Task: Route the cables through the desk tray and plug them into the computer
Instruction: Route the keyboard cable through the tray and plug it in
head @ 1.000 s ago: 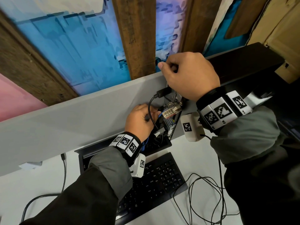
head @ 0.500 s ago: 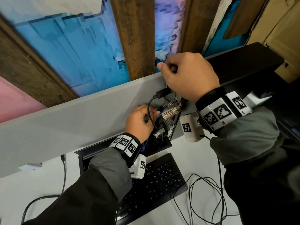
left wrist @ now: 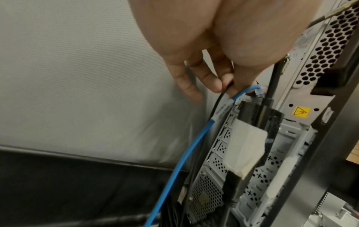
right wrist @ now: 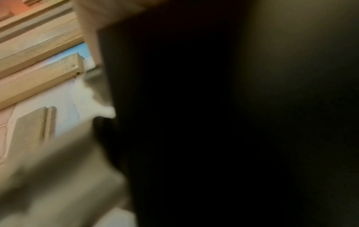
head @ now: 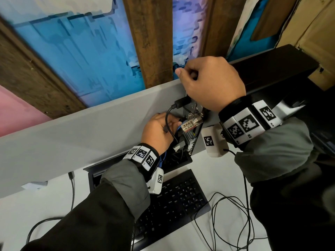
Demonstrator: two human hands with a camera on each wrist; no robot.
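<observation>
The black computer tower (head: 272, 66) stands at the desk's back right, its metal rear panel (left wrist: 291, 130) facing the grey partition. My right hand (head: 208, 84) grips the tower's top rear corner with curled fingers. My left hand (head: 163, 131) reaches in behind the panel, where its fingertips (left wrist: 239, 86) pinch a thin black cable (left wrist: 217, 104). Beside it a blue cable (left wrist: 184, 145) rises from the desk tray (head: 188, 161) to a clear plug at the panel. A thick black cable (head: 169, 122) loops from a plug higher up. The right wrist view is dark and blurred.
A combination lock (head: 189, 125) hangs on the rear panel. A white adapter block (left wrist: 244, 142) sits on another plugged cable. A black keyboard (head: 172, 205) lies before the tray, with thin black cables (head: 232, 223) looped on the white desk (head: 45, 205) to its right. The grey partition (head: 81, 142) leaves a narrow gap.
My left hand has edged slightly toward the rear panel. The right hand keeps its hold on the tower's corner.
</observation>
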